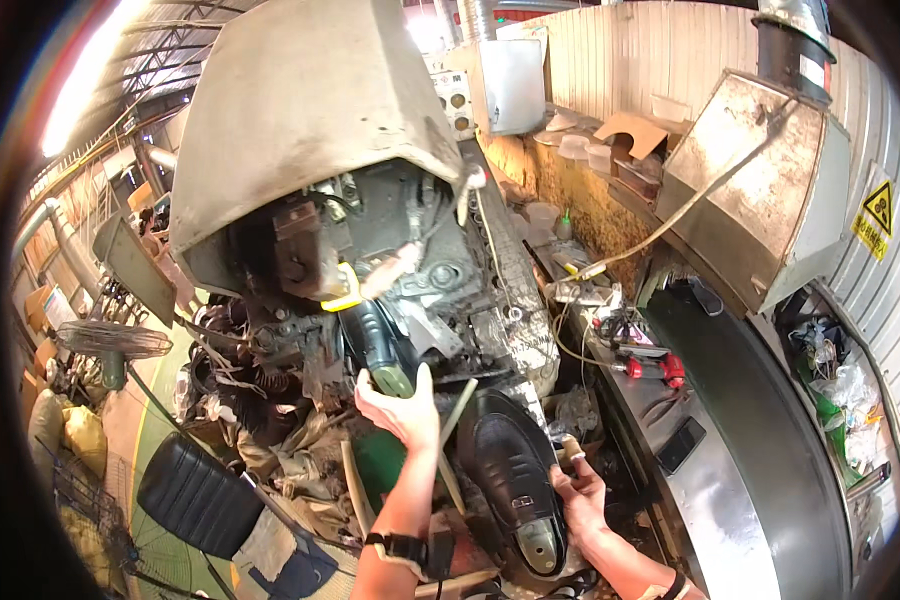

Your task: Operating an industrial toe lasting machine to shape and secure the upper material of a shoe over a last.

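A black shoe (370,335) on a last sits toe-first in the mouth of a large machine (300,110). My left hand (402,408) is closed around its heel end, thumb and fingers on either side of the greenish last. Nearer to me is a second black shoe (505,455), a loafer with a small buckle on its strap, toe pointing away. The metal-topped last shows at its heel opening. My right hand (582,495) has curled fingers against this loafer's right side, with a whitish covering on a fingertip. A yellow part (342,290) of the machine meets the held shoe's toe.
To the right runs a dark conveyor belt (740,400) beside a metal ledge bearing a phone (681,445), pliers (662,407) and a red tool (656,371). A metal hood (750,190) overhangs it. At left stand a black padded chair (200,493) and a fan (113,345).
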Motion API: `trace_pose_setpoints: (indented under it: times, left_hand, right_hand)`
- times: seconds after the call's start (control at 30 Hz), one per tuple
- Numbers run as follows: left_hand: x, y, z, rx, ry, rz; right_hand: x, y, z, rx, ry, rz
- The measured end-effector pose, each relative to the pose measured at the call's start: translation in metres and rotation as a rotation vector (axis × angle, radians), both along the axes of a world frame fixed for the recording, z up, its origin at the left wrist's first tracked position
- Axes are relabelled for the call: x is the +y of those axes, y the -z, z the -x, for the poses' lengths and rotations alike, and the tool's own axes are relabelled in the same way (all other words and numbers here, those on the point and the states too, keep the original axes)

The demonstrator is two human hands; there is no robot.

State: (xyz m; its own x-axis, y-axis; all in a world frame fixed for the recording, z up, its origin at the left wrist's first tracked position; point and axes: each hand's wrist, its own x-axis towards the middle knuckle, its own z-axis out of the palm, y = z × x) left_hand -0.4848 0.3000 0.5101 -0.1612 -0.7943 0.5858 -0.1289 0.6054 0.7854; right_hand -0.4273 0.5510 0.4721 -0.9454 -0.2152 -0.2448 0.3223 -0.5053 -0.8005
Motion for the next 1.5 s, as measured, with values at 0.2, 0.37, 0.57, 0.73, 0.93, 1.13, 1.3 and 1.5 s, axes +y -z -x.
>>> trace_pose_setpoints:
  times: [0.2,0.37,0.57,0.73,0.93,1.13,1.3,1.5]
  left_hand:
    - [-0.082,0.033,-0.019,-0.076,0.329,-0.199]
    - [-0.123,0.066,-0.129,-0.248,0.678,-0.236]
    - [-0.123,0.036,-0.138,0.298,0.794,-1.252]
    - [-0.128,0.023,-0.101,0.265,0.638,-1.430]
    - [-0.133,0.023,-0.074,0.363,0.657,-1.519]
    - [-0.136,0.026,-0.064,0.413,0.630,-1.578]
    - [-0.131,0.035,-0.060,0.445,0.613,-1.580]
    - [-0.129,0.058,-0.050,0.587,0.497,-1.454]
  right_hand:
    - [-0.084,-0.015,0.004,-0.037,-0.029,0.087]
    - [-0.137,-0.037,0.007,-0.091,-0.089,0.115]
    - [-0.211,-0.020,0.029,-0.121,-0.118,0.083]
    - [-0.249,-0.025,0.044,-0.207,-0.132,0.104]
    - [-0.264,-0.015,0.067,-0.206,-0.115,0.103]
    - [-0.270,-0.012,0.075,-0.249,-0.122,0.138]
    - [-0.268,-0.004,0.078,-0.255,-0.126,0.133]
    - [-0.275,0.004,0.080,-0.230,-0.114,0.148]
